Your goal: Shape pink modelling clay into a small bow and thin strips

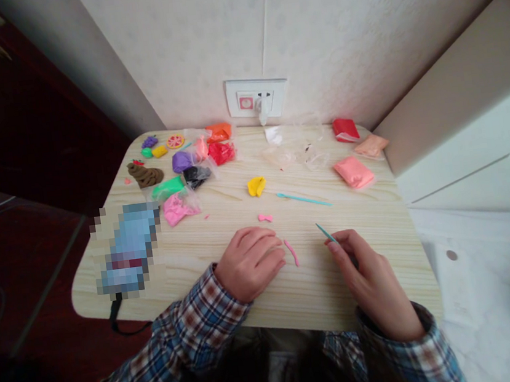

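Observation:
My right hand (367, 270) pinches a thin teal clay modelling tool (324, 231), its pointed tip angled up and to the left above the table. My left hand (252, 262) rests palm down on the tabletop, its fingers stretched out and slightly curved. Just beyond those fingertips lies a thin pink clay strip (292, 253). A small pink clay bow (265, 218) sits behind the left hand. Farther back are a yellow clay piece (257, 186) and a second, light blue modelling tool (304, 199) lying flat.
Bags of coloured clay (168, 189) crowd the back left of the wooden table (233, 314), near a brown coil (146, 174) and small clay fruits (159, 151). A pixelated phone (131, 246) lies left. More clay packets (354, 172) sit back right, below a wall socket (257, 98).

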A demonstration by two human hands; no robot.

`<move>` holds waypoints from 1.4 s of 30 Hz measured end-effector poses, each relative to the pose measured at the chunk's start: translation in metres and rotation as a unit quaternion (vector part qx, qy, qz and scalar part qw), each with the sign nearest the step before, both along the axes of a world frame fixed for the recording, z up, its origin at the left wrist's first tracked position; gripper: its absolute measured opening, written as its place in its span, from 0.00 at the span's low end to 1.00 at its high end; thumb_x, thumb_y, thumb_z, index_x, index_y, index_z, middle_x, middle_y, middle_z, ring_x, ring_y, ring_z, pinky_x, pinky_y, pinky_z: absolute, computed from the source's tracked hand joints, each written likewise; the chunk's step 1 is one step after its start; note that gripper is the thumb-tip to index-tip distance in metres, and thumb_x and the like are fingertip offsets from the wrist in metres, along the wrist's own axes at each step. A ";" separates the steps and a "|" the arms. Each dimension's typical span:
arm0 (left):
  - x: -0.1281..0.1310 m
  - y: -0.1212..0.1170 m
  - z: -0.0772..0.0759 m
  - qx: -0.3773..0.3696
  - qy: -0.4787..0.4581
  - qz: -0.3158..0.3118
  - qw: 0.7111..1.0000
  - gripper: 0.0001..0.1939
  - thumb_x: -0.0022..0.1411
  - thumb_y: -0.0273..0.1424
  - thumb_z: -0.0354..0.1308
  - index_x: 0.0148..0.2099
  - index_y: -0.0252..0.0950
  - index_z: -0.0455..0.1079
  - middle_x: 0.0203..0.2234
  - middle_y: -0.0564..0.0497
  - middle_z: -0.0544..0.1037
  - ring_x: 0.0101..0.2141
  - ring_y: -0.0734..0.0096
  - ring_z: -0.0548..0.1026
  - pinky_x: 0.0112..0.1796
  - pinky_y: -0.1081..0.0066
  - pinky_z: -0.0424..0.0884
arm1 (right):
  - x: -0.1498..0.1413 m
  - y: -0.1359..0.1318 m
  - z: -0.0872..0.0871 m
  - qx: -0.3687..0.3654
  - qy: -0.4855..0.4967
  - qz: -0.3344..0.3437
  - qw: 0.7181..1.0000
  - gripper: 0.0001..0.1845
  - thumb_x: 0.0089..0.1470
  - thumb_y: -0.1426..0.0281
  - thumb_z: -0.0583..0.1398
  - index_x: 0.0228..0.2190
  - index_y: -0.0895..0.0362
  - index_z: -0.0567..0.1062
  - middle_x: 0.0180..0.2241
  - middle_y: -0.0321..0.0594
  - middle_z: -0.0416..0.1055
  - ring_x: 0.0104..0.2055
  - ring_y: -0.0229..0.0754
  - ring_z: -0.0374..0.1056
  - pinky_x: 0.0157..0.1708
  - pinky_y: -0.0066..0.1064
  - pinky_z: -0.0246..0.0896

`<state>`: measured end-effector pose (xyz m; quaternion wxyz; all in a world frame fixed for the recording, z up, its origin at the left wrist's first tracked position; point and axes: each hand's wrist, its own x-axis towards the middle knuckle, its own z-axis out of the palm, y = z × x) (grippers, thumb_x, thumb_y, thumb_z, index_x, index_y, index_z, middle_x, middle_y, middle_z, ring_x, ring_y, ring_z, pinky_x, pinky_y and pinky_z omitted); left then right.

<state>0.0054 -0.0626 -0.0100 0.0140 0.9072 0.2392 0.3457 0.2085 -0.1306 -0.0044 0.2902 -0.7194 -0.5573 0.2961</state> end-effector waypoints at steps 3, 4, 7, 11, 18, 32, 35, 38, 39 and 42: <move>-0.002 -0.015 -0.006 -0.024 0.035 0.005 0.999 0.07 0.63 0.29 0.53 0.40 0.34 0.72 0.36 0.49 0.80 0.41 0.67 0.75 0.45 0.64 0.69 | 0.004 0.001 -0.001 0.020 -0.014 0.027 0.999 0.13 0.59 0.60 0.50 0.33 0.54 0.69 0.27 0.36 0.72 0.28 0.39 0.68 0.28 0.30 0.59; -0.002 -0.020 -0.009 -0.030 0.041 0.011 0.999 0.09 0.64 0.30 0.52 0.42 0.34 0.71 0.37 0.48 0.80 0.42 0.67 0.74 0.46 0.62 0.68 | 0.004 0.002 -0.001 0.027 -0.016 0.032 0.999 0.13 0.60 0.60 0.50 0.33 0.54 0.69 0.28 0.38 0.73 0.29 0.40 0.68 0.29 0.30 0.60; -0.001 -0.032 -0.018 -0.040 0.041 0.035 0.998 0.13 0.66 0.32 0.48 0.47 0.34 0.71 0.40 0.46 0.79 0.45 0.65 0.73 0.51 0.58 0.64 | 0.002 0.006 -0.002 0.047 -0.012 0.022 0.999 0.14 0.60 0.60 0.50 0.34 0.54 0.70 0.31 0.40 0.73 0.32 0.41 0.69 0.32 0.31 0.61; 0.000 -0.040 -0.025 -0.063 0.083 0.042 0.994 0.16 0.67 0.33 0.46 0.51 0.33 0.68 0.46 0.43 0.77 0.50 0.61 0.70 0.53 0.55 0.61 | 0.002 0.009 -0.004 0.054 -0.004 0.002 0.999 0.15 0.60 0.59 0.50 0.34 0.55 0.71 0.31 0.40 0.74 0.31 0.41 0.68 0.32 0.32 0.61; 0.010 -0.039 -0.012 -0.075 0.154 0.010 0.985 0.18 0.66 0.34 0.49 0.55 0.31 0.65 0.53 0.41 0.71 0.55 0.58 0.66 0.54 0.51 0.60 | 0.007 0.007 -0.006 0.073 -0.016 -0.015 0.997 0.18 0.61 0.59 0.47 0.34 0.56 0.72 0.29 0.39 0.70 0.31 0.40 0.66 0.32 0.32 0.60; 0.004 -0.027 -0.020 -0.057 0.072 0.010 0.996 0.13 0.65 0.30 0.49 0.49 0.33 0.69 0.44 0.45 0.77 0.50 0.61 0.69 0.54 0.53 0.60 | 0.024 0.008 -0.014 0.113 -0.111 0.104 0.982 0.15 0.61 0.66 0.50 0.48 0.53 0.66 0.36 0.40 0.69 0.38 0.42 0.67 0.37 0.36 0.59; 0.004 -0.024 -0.019 -0.055 0.072 0.011 0.996 0.13 0.64 0.30 0.50 0.48 0.33 0.69 0.41 0.45 0.76 0.48 0.61 0.70 0.53 0.53 0.61 | 0.029 0.008 -0.014 0.138 -0.125 0.150 0.971 0.16 0.62 0.67 0.49 0.49 0.53 0.67 0.39 0.43 0.67 0.41 0.43 0.66 0.38 0.36 0.61; 0.004 -0.020 -0.017 -0.051 0.084 0.008 0.995 0.14 0.63 0.30 0.50 0.49 0.34 0.69 0.41 0.45 0.75 0.47 0.61 0.68 0.53 0.53 0.61 | 0.033 0.009 -0.013 0.160 -0.136 0.161 0.964 0.16 0.62 0.69 0.49 0.47 0.53 0.71 0.39 0.43 0.64 0.34 0.38 0.66 0.34 0.33 0.63; 0.004 -0.019 -0.017 -0.050 0.087 0.008 0.995 0.14 0.63 0.31 0.50 0.49 0.34 0.69 0.41 0.44 0.75 0.47 0.61 0.68 0.53 0.53 0.61 | 0.033 0.009 -0.013 0.166 -0.138 0.161 0.963 0.16 0.61 0.69 0.49 0.47 0.53 0.72 0.38 0.42 0.64 0.32 0.37 0.64 0.32 0.32 0.64; 0.004 -0.017 -0.016 -0.053 0.087 0.021 0.995 0.15 0.63 0.32 0.51 0.50 0.34 0.69 0.41 0.44 0.74 0.47 0.59 0.66 0.53 0.53 0.59 | 0.034 0.009 -0.016 0.176 -0.135 0.173 0.960 0.18 0.60 0.71 0.52 0.50 0.49 0.72 0.36 0.40 0.64 0.30 0.36 0.63 0.30 0.31 0.64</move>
